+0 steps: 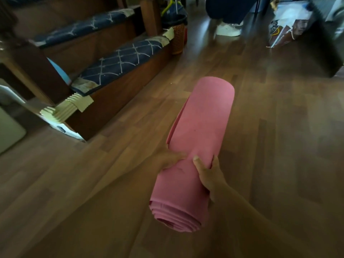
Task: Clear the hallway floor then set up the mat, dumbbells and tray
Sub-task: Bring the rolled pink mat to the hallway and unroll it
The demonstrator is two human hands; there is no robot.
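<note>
Navy-carpeted stairs [121, 60] climb at the left. The left hand [170, 159] grips the left flank of the rolled pink yoga mat [202, 118], which points away over the wooden floor [74, 183]. The right hand [210, 175] wraps its right side, thumb on top.

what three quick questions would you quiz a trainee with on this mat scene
1. True or false: the pink mat is spread out flat.
2. How many hands grip it? A none, B one, C two.
3. Fill in: the stairs to the left of the mat carry patterned pads coloured ___.

Key: 1 false, it is rolled up. 2 C, left hand and right hand. 3 navy.
</note>
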